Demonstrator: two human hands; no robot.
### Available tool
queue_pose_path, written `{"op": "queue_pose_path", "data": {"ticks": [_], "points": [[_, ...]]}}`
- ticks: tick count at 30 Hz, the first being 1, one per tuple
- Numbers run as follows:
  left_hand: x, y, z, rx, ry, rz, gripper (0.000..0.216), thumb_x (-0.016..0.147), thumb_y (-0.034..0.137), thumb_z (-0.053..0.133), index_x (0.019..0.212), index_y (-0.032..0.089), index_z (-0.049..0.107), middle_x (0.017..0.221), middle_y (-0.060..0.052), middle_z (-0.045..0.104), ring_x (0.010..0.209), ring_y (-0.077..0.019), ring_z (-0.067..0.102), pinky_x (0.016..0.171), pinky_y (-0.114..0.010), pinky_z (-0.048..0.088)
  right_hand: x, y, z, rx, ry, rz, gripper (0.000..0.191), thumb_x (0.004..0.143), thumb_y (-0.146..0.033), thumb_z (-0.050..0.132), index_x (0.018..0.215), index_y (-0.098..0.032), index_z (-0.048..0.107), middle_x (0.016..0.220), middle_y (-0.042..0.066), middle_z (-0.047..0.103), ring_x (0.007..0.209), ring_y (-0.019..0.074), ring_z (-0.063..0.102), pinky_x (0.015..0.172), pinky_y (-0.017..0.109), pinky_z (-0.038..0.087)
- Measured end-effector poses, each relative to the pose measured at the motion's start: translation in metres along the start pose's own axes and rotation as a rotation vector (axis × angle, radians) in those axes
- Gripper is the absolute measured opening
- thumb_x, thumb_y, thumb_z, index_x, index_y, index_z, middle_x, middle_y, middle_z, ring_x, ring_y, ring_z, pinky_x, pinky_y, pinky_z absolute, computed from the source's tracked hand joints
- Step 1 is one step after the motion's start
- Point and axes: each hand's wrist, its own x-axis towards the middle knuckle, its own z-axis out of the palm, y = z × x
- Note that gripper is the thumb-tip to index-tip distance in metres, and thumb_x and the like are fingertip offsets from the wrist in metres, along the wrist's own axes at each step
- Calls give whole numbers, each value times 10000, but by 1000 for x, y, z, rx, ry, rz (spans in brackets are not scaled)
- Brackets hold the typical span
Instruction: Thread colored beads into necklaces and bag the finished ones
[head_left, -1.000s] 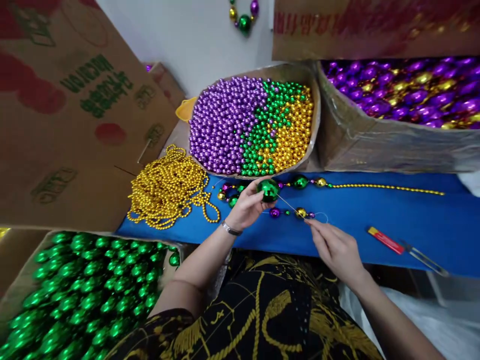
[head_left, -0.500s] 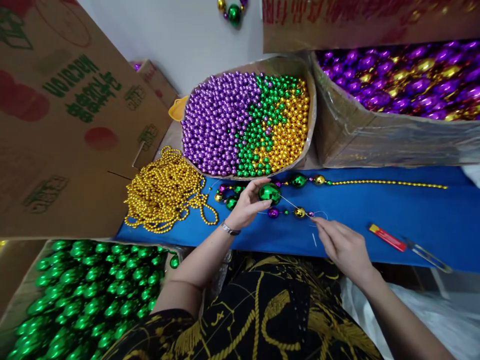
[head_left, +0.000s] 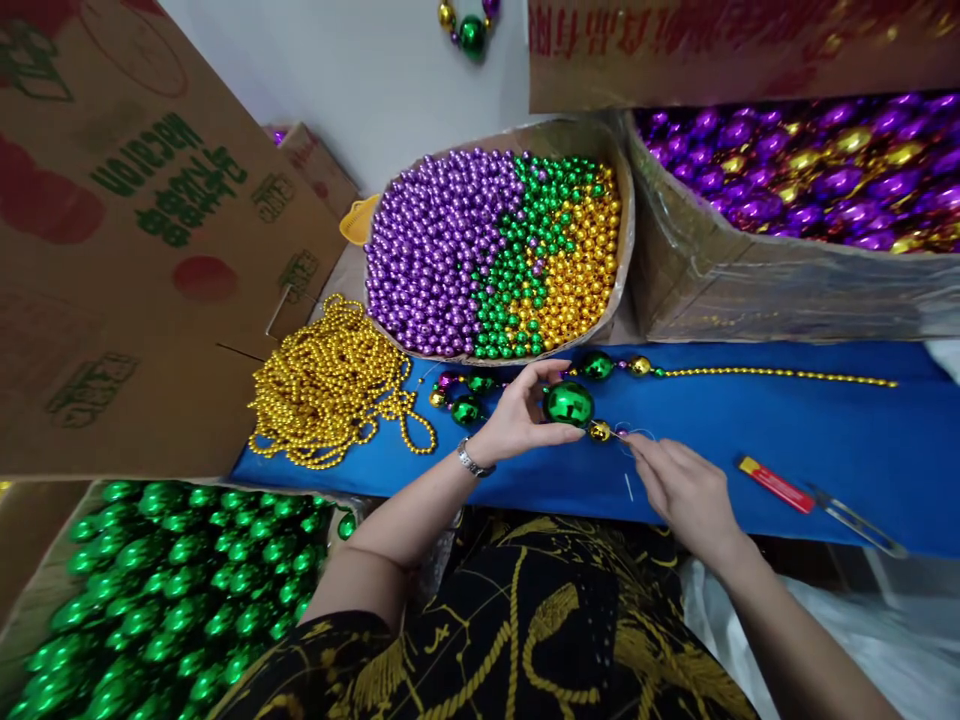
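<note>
My left hand [head_left: 525, 412] holds a large shiny green bead [head_left: 570, 404] between thumb and fingers, just above the blue tabletop. With pinched fingertips, my right hand [head_left: 686, 490] grips a thin needle whose length is mostly hidden now by the bead and fingers. A fine loop of thread shows beside those fingertips. A gold bead [head_left: 600, 430] lies between the two hands. Behind my left hand runs a string of beads, including a dark green bead [head_left: 598, 366] and another gold bead [head_left: 639, 367], ending in a thin gold bead chain [head_left: 772, 373].
A cardboard box [head_left: 626, 280] of small purple, green and gold beads stands behind. Tangled gold bead chains [head_left: 330, 390] lie at left. A red box cutter [head_left: 780, 485] rests at right. Large green beads [head_left: 172, 580] fill a box at lower left; another box [head_left: 750, 290] holds purple and gold ones.
My left hand has moved right with the large green bead, closer to my right hand. The straight length that showed between bead and right fingertips is now mostly covered.
</note>
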Motion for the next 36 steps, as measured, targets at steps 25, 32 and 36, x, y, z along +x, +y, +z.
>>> {"op": "queue_pose_path", "data": {"ticks": [25, 32, 36], "points": [[145, 8, -18, 1389, -261, 41, 216, 903, 174, 504, 939, 158, 717, 966, -109, 694, 925, -237, 632, 777, -323, 479, 0, 15, 2, 99, 171, 189, 127, 949, -152, 499, 1014, -169, 606, 790, 32, 678, 675, 149, 644, 671, 254, 490], [135, -1, -26, 1230, -232, 87, 207, 917, 222, 542, 977, 153, 728, 973, -95, 716, 918, -200, 663, 833, -292, 496, 0, 23, 1, 87, 174, 211, 130, 959, -174, 497, 1009, -166, 617, 821, 43, 698, 706, 161, 672, 681, 267, 503], [134, 0, -33, 1126, -304, 64, 128, 855, 192, 615, 877, 168, 739, 910, -72, 737, 866, -191, 672, 838, -299, 497, 1, 23, 1, 97, 180, 208, 140, 956, -167, 494, 1006, -172, 624, 821, 44, 706, 702, 163, 679, 675, 270, 512]]}}
